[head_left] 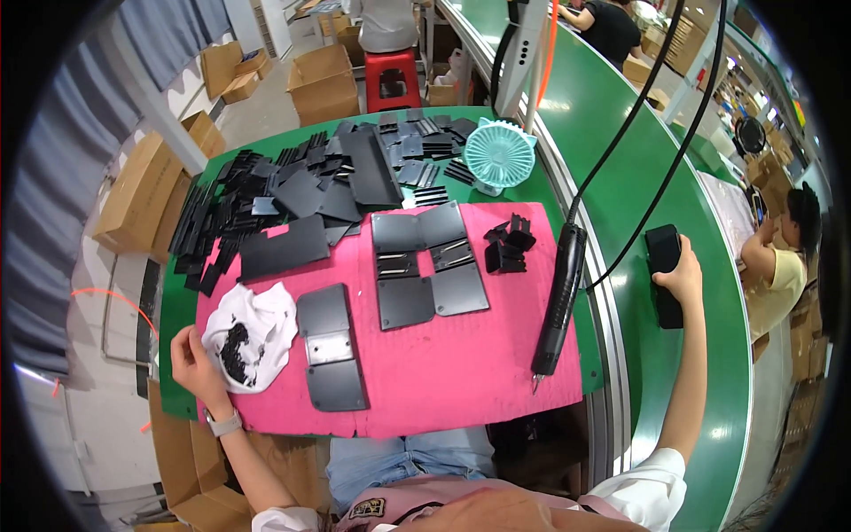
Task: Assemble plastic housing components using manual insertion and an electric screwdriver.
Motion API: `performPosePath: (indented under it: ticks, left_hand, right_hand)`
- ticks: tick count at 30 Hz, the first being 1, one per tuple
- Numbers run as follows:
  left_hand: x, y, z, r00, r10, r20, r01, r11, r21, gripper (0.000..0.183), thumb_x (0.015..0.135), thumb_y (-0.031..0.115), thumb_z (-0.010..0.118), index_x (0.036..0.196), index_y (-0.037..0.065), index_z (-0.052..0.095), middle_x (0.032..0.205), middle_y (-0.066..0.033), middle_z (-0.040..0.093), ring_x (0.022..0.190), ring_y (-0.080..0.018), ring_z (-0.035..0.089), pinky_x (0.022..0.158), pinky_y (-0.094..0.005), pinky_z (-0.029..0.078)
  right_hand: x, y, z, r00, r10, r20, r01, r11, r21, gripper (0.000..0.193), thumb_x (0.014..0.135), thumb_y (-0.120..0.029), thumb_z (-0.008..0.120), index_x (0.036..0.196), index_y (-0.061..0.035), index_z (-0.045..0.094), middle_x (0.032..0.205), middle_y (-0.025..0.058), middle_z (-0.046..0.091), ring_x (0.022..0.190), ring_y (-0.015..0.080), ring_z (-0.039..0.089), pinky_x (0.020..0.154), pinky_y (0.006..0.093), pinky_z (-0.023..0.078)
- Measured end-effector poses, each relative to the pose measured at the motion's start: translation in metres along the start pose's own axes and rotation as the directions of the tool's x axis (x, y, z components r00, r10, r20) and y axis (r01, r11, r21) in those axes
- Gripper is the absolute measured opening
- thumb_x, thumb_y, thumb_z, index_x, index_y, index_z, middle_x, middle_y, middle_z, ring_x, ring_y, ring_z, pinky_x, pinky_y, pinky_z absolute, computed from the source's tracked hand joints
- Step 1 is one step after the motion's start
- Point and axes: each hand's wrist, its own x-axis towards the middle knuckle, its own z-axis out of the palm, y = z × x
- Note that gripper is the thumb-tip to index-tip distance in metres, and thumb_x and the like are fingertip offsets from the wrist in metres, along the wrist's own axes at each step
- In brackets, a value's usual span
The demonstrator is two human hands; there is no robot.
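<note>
My right hand (683,277) grips the edge of a black rectangular panel piece (665,306) on the green conveyor belt at the right. My left hand (191,359) is by the left edge of the pink mat, fingers curled in; whether anything is between them I cannot make out. Beside it lies a white cloth (270,324) bearing a heap of small black screws (234,355). On the mat rest a joined black panel piece (335,377) with a shiny middle and two more panel pieces (403,301) side by side. An electric screwdriver (560,301) hangs tip down from a cable.
Loose black plates and strips (328,191) cover the far-left table. Small black brackets (510,244) sit on the pink mat (443,381). A turquoise fan (500,155) stands at the far edge. Cartons (142,191) line the left side. Other people sit beyond the conveyor (603,133).
</note>
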Motion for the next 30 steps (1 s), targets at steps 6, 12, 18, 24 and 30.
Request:
performPosePath:
  ticks: [6, 12, 18, 24, 30]
  left_hand:
    - [0.000, 0.018, -0.002, 0.990, 0.102, 0.096, -0.109, 0.992, 0.066, 0.006, 0.088, 0.004, 0.058, 0.087, -0.001, 0.059, 0.076, -0.0052, 0.057, 0.066, -0.0144, 0.054, 0.060, -0.0272, 0.044]
    - [0.013, 0.028, -0.005, 0.948, 0.266, 0.173, -0.289, 0.950, 0.121, 0.006, 0.087, 0.003, 0.056, 0.085, -0.002, 0.058, 0.079, -0.0137, 0.059, 0.071, -0.0296, 0.058, 0.065, -0.0357, 0.046]
    - [0.008, 0.022, -0.003, 0.902, 0.273, 0.333, -0.305, 0.951, 0.047, 0.006, 0.086, 0.004, 0.057, 0.085, -0.002, 0.057, 0.080, -0.0163, 0.059, 0.074, -0.0349, 0.058, 0.065, -0.0396, 0.045]
    - [0.008, 0.021, 0.004, 0.865, 0.350, 0.359, -0.382, 0.924, 0.020, 0.005, 0.086, 0.004, 0.057, 0.084, -0.001, 0.056, 0.079, -0.0152, 0.058, 0.073, -0.0349, 0.058, 0.063, -0.0403, 0.045]
    - [0.008, 0.024, 0.007, 0.875, 0.363, 0.321, -0.387, 0.922, 0.012, 0.005, 0.085, 0.003, 0.059, 0.088, -0.001, 0.059, 0.080, -0.0138, 0.061, 0.073, -0.0318, 0.061, 0.063, -0.0376, 0.047]
  right_hand:
    - [-0.051, -0.034, -0.060, 0.942, 0.216, -0.255, -0.215, 0.976, 0.035, 0.088, 0.057, -0.016, 0.078, 0.134, -0.0096, 0.035, 0.117, 0.0226, 0.056, 0.104, 0.0369, 0.058, 0.087, 0.0437, 0.048]
    - [-0.114, -0.145, -0.146, 0.982, -0.049, -0.182, 0.172, 0.633, 0.755, 0.083, 0.059, -0.014, 0.080, 0.132, -0.0006, 0.041, 0.112, 0.0098, 0.057, 0.100, 0.0180, 0.057, 0.090, 0.0297, 0.045]
    - [-0.086, -0.361, -0.080, 0.849, -0.526, 0.046, 0.307, 0.562, 0.768, 0.092, 0.052, -0.030, 0.084, 0.128, 0.0021, 0.044, 0.116, 0.0158, 0.056, 0.109, 0.0244, 0.055, 0.095, 0.0319, 0.041]
    - [-0.047, -0.481, 0.032, 0.784, -0.584, 0.211, 0.276, 0.633, 0.724, 0.098, 0.053, -0.032, 0.085, 0.132, 0.0048, 0.040, 0.117, 0.0175, 0.058, 0.107, 0.0241, 0.057, 0.094, 0.0313, 0.043]
    - [-0.056, -0.495, 0.046, 0.773, -0.610, 0.176, 0.360, 0.649, 0.670, 0.104, 0.056, -0.049, 0.083, 0.134, 0.0062, 0.040, 0.119, 0.0231, 0.056, 0.110, 0.0293, 0.056, 0.093, 0.0328, 0.044]
